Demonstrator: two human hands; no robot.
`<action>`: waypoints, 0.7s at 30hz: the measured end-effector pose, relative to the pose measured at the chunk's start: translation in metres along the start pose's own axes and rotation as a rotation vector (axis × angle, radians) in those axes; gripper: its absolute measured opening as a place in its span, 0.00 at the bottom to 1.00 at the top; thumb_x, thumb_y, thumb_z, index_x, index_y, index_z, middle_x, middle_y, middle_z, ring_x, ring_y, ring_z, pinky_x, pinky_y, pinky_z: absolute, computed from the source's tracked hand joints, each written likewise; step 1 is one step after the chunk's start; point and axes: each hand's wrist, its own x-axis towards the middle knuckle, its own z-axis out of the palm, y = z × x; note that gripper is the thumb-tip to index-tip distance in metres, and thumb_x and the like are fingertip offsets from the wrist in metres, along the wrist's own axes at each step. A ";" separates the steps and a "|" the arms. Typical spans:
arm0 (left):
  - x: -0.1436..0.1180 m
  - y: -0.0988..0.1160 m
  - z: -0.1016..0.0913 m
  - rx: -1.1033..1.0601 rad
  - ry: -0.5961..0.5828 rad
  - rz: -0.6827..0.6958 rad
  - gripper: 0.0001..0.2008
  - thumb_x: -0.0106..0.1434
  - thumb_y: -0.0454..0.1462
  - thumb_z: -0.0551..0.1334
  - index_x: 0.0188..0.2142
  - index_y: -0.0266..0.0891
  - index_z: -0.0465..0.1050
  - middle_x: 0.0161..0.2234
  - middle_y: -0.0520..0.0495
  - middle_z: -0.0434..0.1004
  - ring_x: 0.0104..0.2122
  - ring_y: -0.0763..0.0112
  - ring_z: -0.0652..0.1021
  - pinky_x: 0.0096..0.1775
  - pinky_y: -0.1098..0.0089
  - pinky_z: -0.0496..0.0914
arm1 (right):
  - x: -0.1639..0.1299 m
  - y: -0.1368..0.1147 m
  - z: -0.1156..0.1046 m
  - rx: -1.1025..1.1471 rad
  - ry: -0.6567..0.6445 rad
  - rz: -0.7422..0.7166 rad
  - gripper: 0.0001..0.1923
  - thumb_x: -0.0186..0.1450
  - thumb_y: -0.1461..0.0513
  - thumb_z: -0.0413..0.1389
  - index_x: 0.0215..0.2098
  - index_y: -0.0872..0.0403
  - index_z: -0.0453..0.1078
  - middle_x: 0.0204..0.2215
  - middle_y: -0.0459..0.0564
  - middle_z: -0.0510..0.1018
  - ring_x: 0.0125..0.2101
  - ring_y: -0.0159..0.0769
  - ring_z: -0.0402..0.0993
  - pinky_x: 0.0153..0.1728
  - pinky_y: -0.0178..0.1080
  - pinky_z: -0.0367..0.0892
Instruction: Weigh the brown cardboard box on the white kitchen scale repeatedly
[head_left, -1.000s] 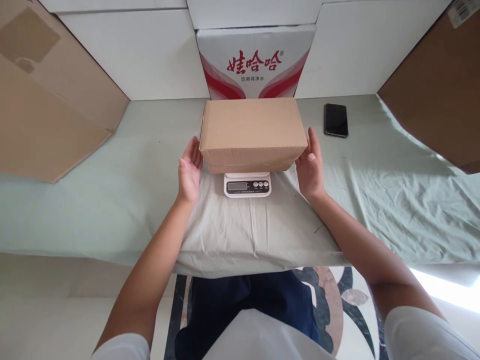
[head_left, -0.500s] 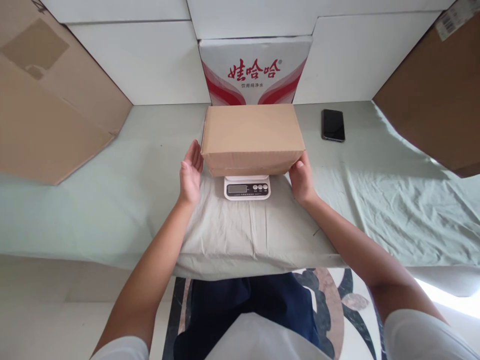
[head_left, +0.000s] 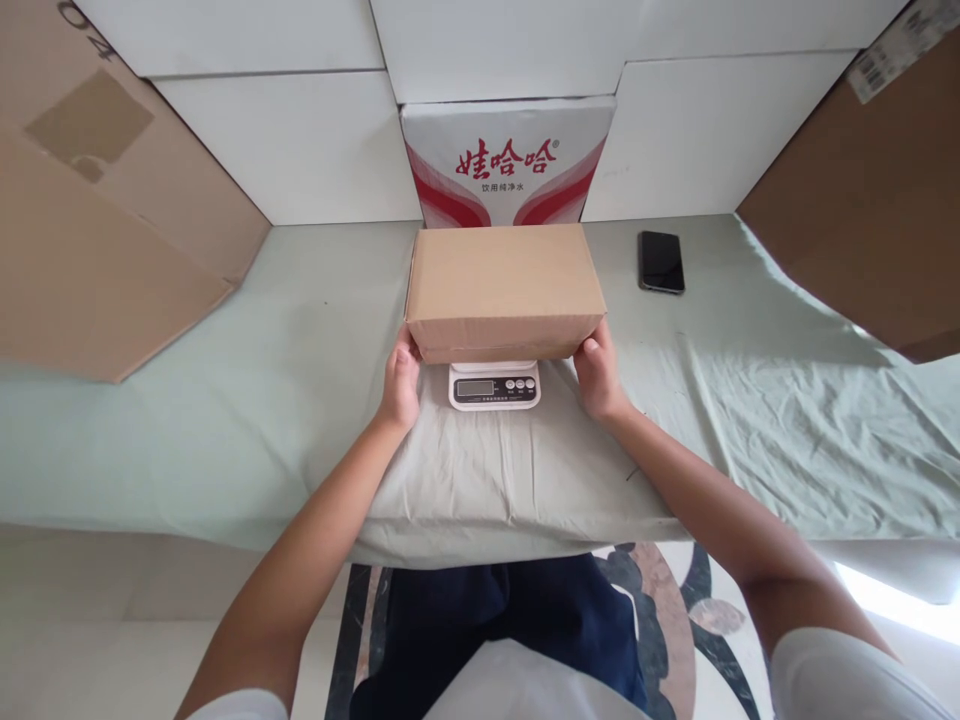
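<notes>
A closed brown cardboard box (head_left: 504, 275) rests over a white digital kitchen scale (head_left: 495, 398), whose display and buttons stick out at the front. The display looks blank. My left hand (head_left: 403, 380) grips the box's lower left front corner, thumb at the front and fingers curled out of sight at the side. At the lower right corner, my right hand (head_left: 596, 370) holds the box the same way, its fingers partly hidden under and behind it. How the box sits on the scale's plate is covered by the box itself.
Behind the box stands a white and red printed carton (head_left: 510, 165) against white panels. A black phone (head_left: 661, 262) lies to the right on the green cloth (head_left: 300, 440). Large cardboard sheets flank the table, one at the left (head_left: 112, 240) and one at the right (head_left: 870, 210).
My left hand has come in from beside the box and closed on its lower left corner. My right hand stays at the right corner. The whole view has shifted slightly.
</notes>
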 end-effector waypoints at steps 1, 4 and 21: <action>0.000 0.000 0.000 0.002 0.004 0.001 0.36 0.67 0.66 0.51 0.58 0.47 0.76 0.59 0.39 0.80 0.65 0.50 0.75 0.64 0.54 0.70 | 0.000 0.000 0.000 -0.004 -0.003 -0.001 0.34 0.65 0.38 0.53 0.65 0.38 0.66 0.71 0.44 0.69 0.75 0.50 0.58 0.77 0.57 0.53; 0.001 0.001 -0.001 0.009 0.015 0.000 0.36 0.67 0.67 0.52 0.58 0.48 0.76 0.60 0.39 0.79 0.65 0.50 0.74 0.65 0.54 0.69 | 0.000 0.001 -0.001 -0.031 -0.009 0.011 0.35 0.65 0.37 0.53 0.66 0.38 0.65 0.71 0.45 0.69 0.75 0.50 0.58 0.77 0.56 0.53; -0.003 -0.002 -0.002 0.081 -0.058 0.040 0.37 0.67 0.67 0.52 0.63 0.49 0.71 0.62 0.41 0.76 0.67 0.50 0.72 0.65 0.56 0.68 | -0.001 0.000 0.004 0.049 -0.002 -0.012 0.32 0.65 0.41 0.58 0.66 0.35 0.64 0.69 0.43 0.69 0.72 0.53 0.61 0.74 0.59 0.58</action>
